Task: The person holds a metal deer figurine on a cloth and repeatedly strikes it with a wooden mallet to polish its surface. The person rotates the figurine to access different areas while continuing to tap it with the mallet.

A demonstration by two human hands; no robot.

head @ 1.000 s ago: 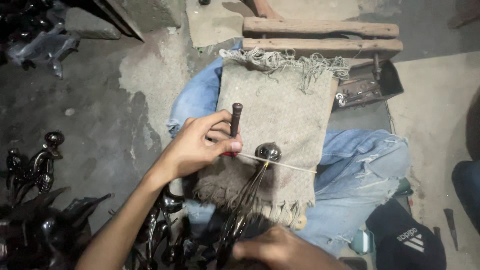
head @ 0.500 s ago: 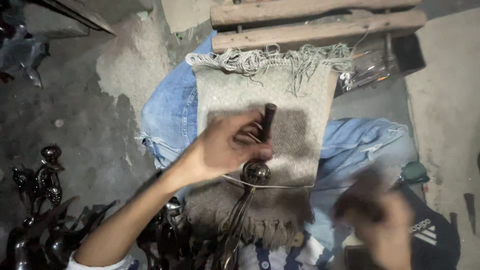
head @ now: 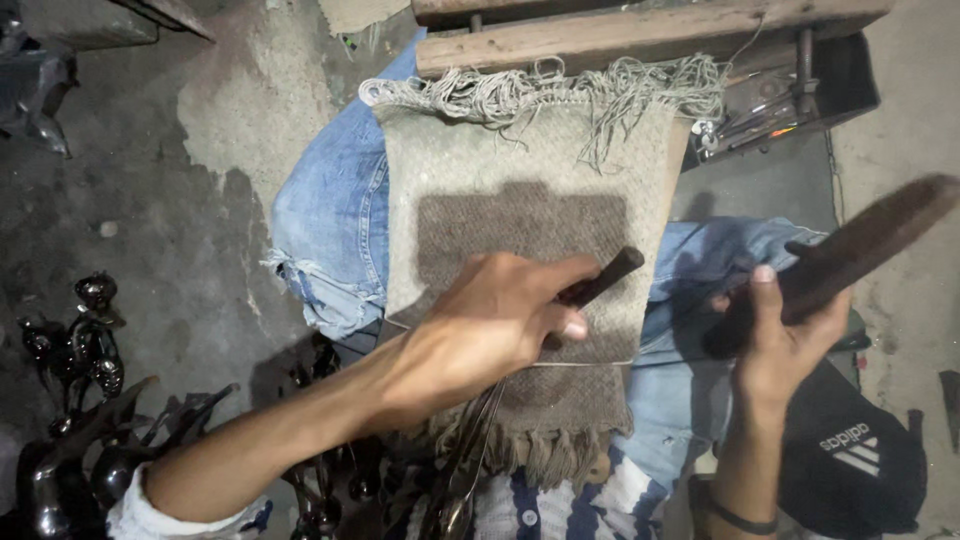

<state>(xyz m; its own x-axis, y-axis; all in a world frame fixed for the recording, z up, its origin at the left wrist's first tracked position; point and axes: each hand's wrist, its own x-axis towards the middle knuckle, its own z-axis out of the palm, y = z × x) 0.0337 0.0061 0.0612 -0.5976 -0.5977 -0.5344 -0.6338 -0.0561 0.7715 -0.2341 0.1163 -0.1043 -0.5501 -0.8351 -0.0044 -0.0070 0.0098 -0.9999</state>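
A grey woven mat (head: 520,150) with frayed fringes lies across my lap over blue jeans (head: 320,220). My left hand (head: 490,325) rests on the mat, closed on a dark metal piece whose rod end (head: 608,276) sticks out past my fingers. Thin metal strips (head: 470,460) run from under that hand toward my body. My right hand (head: 775,340) is raised to the right of the mat and grips a long dark brush (head: 865,245) by its lower end.
Wooden planks (head: 620,35) lie beyond the mat, with a dark tray of small tools (head: 780,100) to their right. Several dark shiny metal figures (head: 80,360) stand on the concrete floor at the left. A black cap (head: 860,465) lies at the lower right.
My right hand came up from the lower middle to the right and now holds the brush. My left hand has slid over the round metal knob, hiding it.
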